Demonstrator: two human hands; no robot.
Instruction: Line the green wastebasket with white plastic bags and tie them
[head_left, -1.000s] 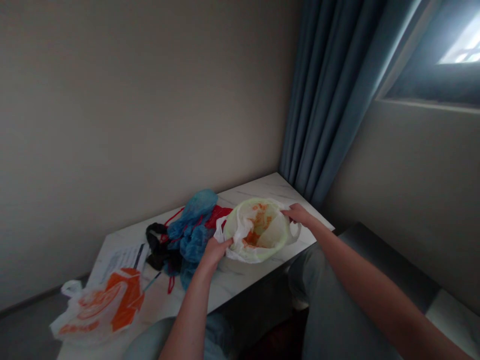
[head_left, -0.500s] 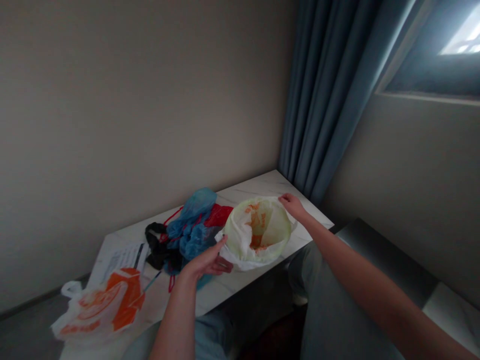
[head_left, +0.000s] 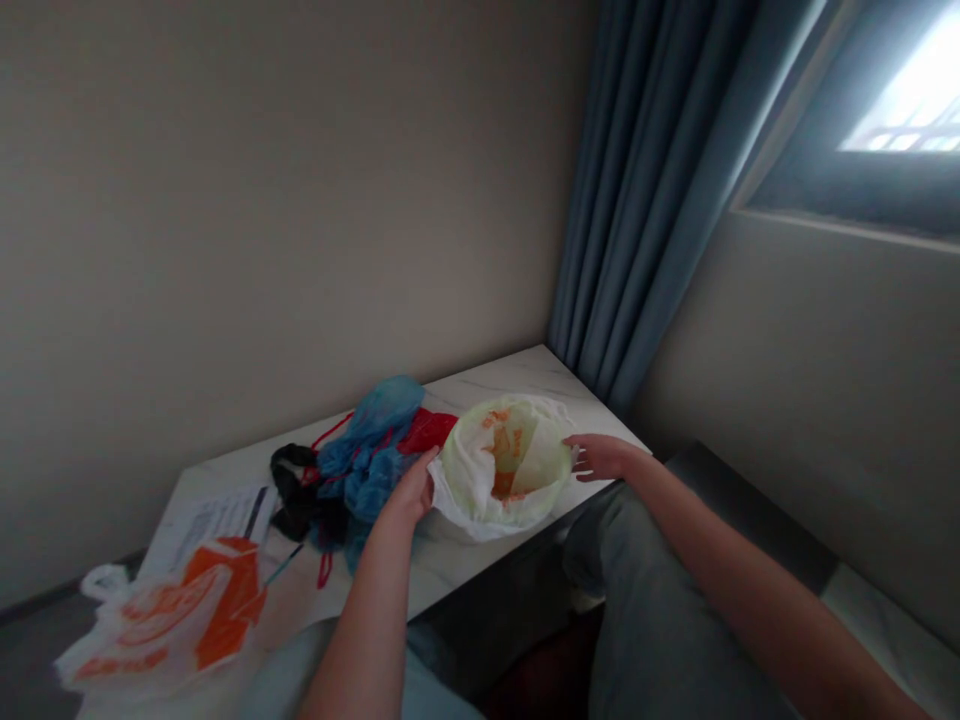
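A round pale green bin (head_left: 564, 470) stands tilted toward me on the table, its mouth showing. A white plastic bag (head_left: 480, 520) with orange print lines it and is folded over the rim, bunched around the outside. At the left side of the rim, my left hand (head_left: 417, 488) is closed on the bag's edge; part of its fingers is hidden. My right hand (head_left: 604, 456) is at the right side, fingers stretched out and apart, the fingertips touching the rim and bag.
Left of the bin lie crumpled blue plastic bags (head_left: 367, 470), a red bag (head_left: 427, 430) and a black bag (head_left: 289, 500). Further left are a printed sheet (head_left: 202, 525) and a white-and-orange plastic bag (head_left: 165, 620). A blue curtain (head_left: 637, 200) hangs behind the white table (head_left: 510, 370).
My right hand has moved from the far right rim down to the right side, its fingers now spread. My left hand has shifted up along the left rim. The view has turned slightly.
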